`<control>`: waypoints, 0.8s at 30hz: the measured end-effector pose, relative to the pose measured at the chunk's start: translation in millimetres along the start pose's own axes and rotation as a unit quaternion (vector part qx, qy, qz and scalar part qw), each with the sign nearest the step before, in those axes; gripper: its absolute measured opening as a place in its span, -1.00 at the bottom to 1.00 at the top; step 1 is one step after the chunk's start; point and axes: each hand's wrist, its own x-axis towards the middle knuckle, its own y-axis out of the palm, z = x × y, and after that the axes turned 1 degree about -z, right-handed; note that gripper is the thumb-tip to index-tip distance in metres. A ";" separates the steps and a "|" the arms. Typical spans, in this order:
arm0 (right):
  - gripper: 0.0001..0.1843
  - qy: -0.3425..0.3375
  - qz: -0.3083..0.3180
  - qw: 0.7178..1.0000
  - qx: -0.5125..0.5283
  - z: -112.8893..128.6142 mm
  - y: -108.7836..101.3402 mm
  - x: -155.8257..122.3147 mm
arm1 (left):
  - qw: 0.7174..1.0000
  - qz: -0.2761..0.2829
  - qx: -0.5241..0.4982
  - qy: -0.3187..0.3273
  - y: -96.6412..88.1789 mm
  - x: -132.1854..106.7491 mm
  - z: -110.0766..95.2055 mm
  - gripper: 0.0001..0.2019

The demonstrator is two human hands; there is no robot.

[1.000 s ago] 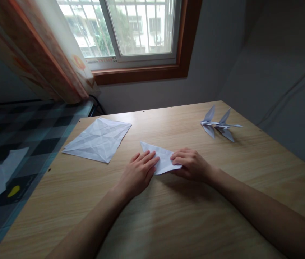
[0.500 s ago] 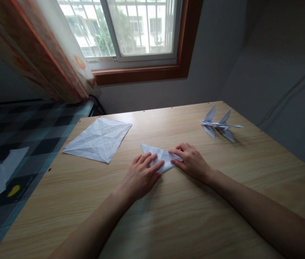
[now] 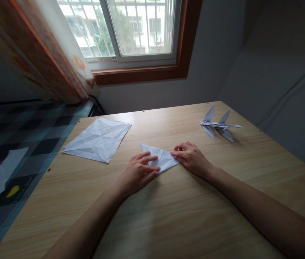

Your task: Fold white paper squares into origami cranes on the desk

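A folded sheet of white paper [image 3: 163, 158] lies on the wooden table between my two hands, one pointed corner reaching up and left. My left hand [image 3: 141, 172] rests at its left side with the fingers spread, the fingertips over the paper. At the paper's right corner, my right hand [image 3: 191, 157] has its thumb and fingers pinched together on the edge. The fingers of my right hand hide that corner.
A creased, unfolded paper square [image 3: 100, 139] lies at the table's back left. Folded paper figures with pointed wings [image 3: 218, 124] stand at the back right. Left of the table [image 3: 184, 216], more white paper [image 3: 0, 172] lies on a checked cloth [image 3: 41, 126].
My left hand has shifted slightly left, with its fingers more apart. My right hand's fingers have closed together on the paper's right corner, and more of the paper shows.
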 end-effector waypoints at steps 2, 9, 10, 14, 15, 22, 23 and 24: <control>-0.81 -0.016 0.002 0.999 -0.028 3.0 -2.4 0.4 | 0.999 0.010 0.021 0.041 -3.1 -0.3 2.2 -0.77; -0.81 -0.155 0.041 0.978 -0.134 20.2 -12.2 -0.4 | 0.977 0.022 0.137 0.162 -9.7 3.4 -13.7 -0.69; -0.79 -0.182 0.049 0.974 -0.128 22.6 -12.1 -1.2 | 0.975 0.025 0.149 0.165 -9.3 3.7 -16.4 -0.68; -0.73 -0.224 0.062 0.967 -0.101 28.4 -8.7 -5.0 | 0.973 0.026 0.159 0.168 -8.5 2.5 -19.7 -0.62; -0.73 -0.226 0.058 0.968 -0.097 28.8 -7.9 -5.7 | 0.974 0.022 0.148 0.169 -8.9 1.9 -18.6 -0.61; -0.70 -0.264 0.037 0.956 -0.123 30.6 -9.1 -5.6 | 0.982 0.015 0.067 0.173 -12.2 -1.0 -9.6 -0.69; -0.70 -0.260 0.042 0.956 -0.131 31.6 -9.9 -5.3 | 0.983 0.018 0.065 0.170 -12.1 -1.1 -9.2 -0.70; -0.70 -0.254 0.049 0.956 -0.137 32.7 -10.8 -5.1 | 0.984 0.020 0.062 0.166 -11.8 -1.3 -8.8 -0.71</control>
